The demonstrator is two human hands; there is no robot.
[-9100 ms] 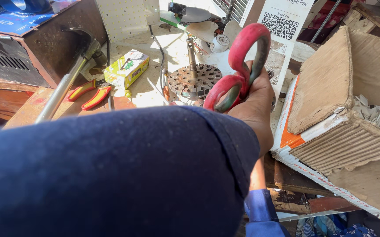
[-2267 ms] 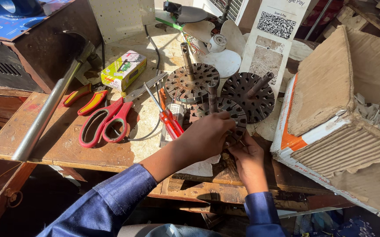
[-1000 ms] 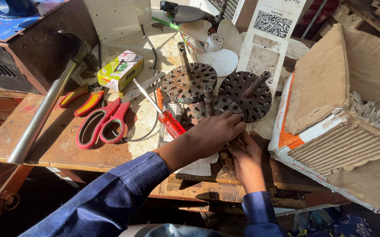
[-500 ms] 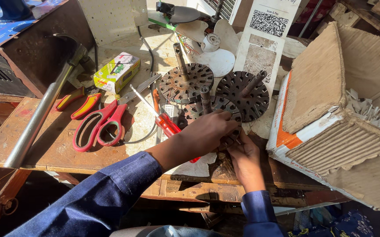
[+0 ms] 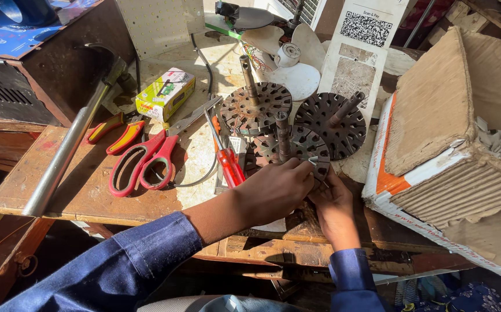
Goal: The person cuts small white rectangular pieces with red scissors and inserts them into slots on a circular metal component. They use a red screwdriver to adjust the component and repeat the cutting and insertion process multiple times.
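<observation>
Right now I see both hands meeting at the near edge of the wooden worktop (image 5: 88, 199), low in the middle of the view. My left hand (image 5: 273, 193) comes in from the near left in a blue sleeve, its fingers curled down over a small pale strip (image 5: 310, 161) at the rim of the nearest dark slotted metal rotor disc with an upright rusty shaft (image 5: 288, 141); that grip looks closed on the strip, though the fingertips hide most of it. My right hand (image 5: 336, 202) rises from the near side just to the right, fingers pressed against the same disc's edge (image 5: 321, 167); I cannot tell whether that grip is closed on anything.

Two more slotted discs with shafts stand just behind: one to the far left (image 5: 256, 107), one to the far right (image 5: 331, 118), all three close together.

Left of the hands lies a red-handled screwdriver (image 5: 227, 162), then red-handled scissors (image 5: 143, 162), then small red and yellow pliers (image 5: 111, 130) and a long grey metal-handled hammer (image 5: 68, 156). A green and yellow carton (image 5: 165, 92) sits farther back. A torn brown cardboard box (image 5: 458, 133) fills the right side, and white fan blades (image 5: 288, 55) lie at the far edge.
</observation>
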